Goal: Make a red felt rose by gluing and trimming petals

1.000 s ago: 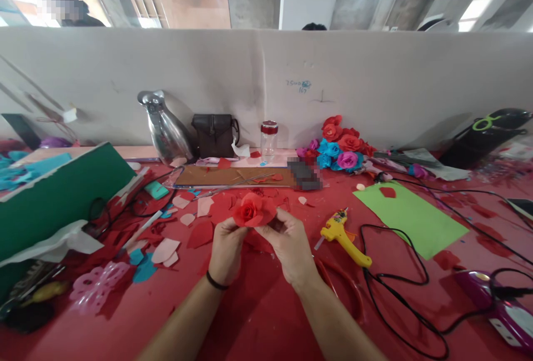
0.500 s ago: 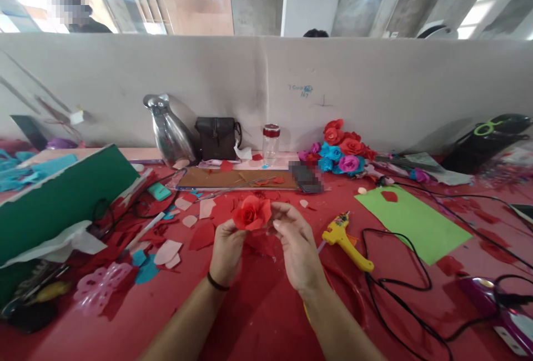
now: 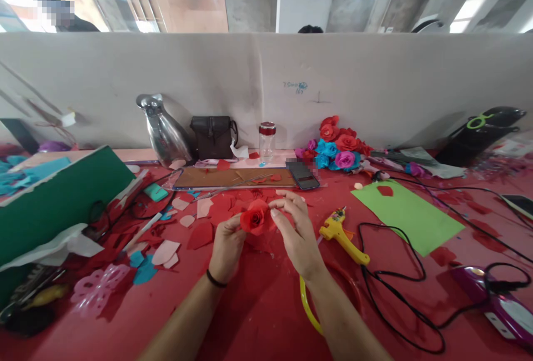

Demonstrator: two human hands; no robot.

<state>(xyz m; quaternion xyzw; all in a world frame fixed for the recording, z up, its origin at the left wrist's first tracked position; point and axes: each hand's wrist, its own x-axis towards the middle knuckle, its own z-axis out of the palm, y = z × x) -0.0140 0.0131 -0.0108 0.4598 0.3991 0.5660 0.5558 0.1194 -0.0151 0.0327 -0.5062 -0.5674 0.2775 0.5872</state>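
A red paper rose (image 3: 255,216) with layered petals is held just above the table, in front of me. My left hand (image 3: 227,247) grips it from the left and below, thumb and fingers pressed together; its lower end is hidden. On the other side, the thumb and index finger of my right hand (image 3: 297,233) pinch the outer petal's right edge, while the other fingers are raised. Red paper petals (image 3: 200,235) lie on the table beyond my left hand. A yellow glue gun (image 3: 343,237) rests to the right of my right hand.
A green board (image 3: 62,191) stands at left, near a pink plastic butterfly (image 3: 101,289). Behind are a steel jug (image 3: 166,133), a glass jar (image 3: 267,141), a phone (image 3: 306,176) and finished paper flowers (image 3: 343,147). Black cable (image 3: 400,316) loops at right beside green paper (image 3: 410,214).
The rose has tipped to face me more and sits slightly further right. My right fingers have shifted onto its outer petal. The whole view has swung a little to the right.
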